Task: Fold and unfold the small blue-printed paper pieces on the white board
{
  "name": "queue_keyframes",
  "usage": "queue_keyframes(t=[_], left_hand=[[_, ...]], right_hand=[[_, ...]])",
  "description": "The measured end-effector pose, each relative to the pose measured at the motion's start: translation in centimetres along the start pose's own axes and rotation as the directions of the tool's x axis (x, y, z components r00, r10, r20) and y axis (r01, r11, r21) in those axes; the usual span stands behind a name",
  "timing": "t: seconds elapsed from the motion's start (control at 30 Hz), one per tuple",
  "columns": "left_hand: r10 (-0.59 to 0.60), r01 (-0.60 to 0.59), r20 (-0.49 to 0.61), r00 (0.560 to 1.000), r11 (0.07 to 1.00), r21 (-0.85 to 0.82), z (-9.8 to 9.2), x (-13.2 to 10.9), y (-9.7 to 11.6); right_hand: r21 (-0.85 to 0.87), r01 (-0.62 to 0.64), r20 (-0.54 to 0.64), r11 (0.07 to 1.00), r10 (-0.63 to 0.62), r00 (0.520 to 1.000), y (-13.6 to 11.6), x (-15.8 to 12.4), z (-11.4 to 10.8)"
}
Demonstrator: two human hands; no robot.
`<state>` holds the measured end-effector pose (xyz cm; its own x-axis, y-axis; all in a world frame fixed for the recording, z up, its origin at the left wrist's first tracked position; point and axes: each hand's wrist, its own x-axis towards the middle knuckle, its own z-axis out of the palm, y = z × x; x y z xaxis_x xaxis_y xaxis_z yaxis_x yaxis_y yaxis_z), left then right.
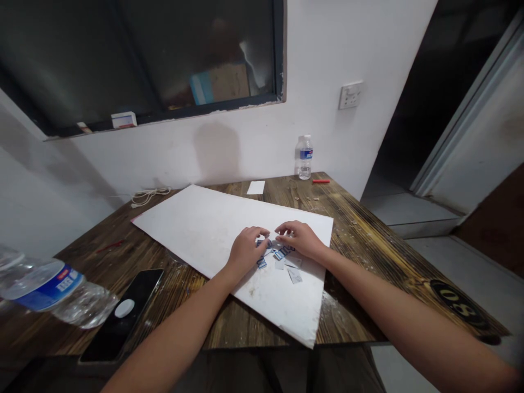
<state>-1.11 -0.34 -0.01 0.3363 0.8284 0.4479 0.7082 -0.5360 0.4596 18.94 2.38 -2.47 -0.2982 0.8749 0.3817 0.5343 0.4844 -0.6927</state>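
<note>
Both hands are over a white board (204,224) that lies aslant on the wooden table. My left hand (248,248) has its fingers curved above small blue-and-white paper pieces (261,262); whether it holds one is too small to tell. Facing it, a short gap away, my right hand (301,238) has thumb and forefinger apart, over more blue-edged pieces (281,253). Small grey-white scraps (295,274) lie on the board just below the right hand.
A large plastic bottle (57,286) and a black phone (123,319) with a white round item (124,308) are at left. Behind are a cable (149,196), a white card (256,188), a small bottle (305,158) and a red pen (321,181).
</note>
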Motion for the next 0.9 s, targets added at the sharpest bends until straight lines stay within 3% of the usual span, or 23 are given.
queue_keyframes(t=[0.43, 0.9], left_hand=[[-0.042, 0.041, -0.019, 0.999, 0.999, -0.033, 0.2, 0.1, -0.1], [0.021, -0.019, 0.045, 0.999, 0.999, -0.030, -0.1, 0.0, 0.4]], right_hand=[[0.036, 0.016, 0.005, 0.999, -0.016, 1.000, -0.9, -0.1, -0.2], [0.050, 0.009, 0.065, 0.999, -0.012, 0.998, -0.5, -0.1, 0.3]])
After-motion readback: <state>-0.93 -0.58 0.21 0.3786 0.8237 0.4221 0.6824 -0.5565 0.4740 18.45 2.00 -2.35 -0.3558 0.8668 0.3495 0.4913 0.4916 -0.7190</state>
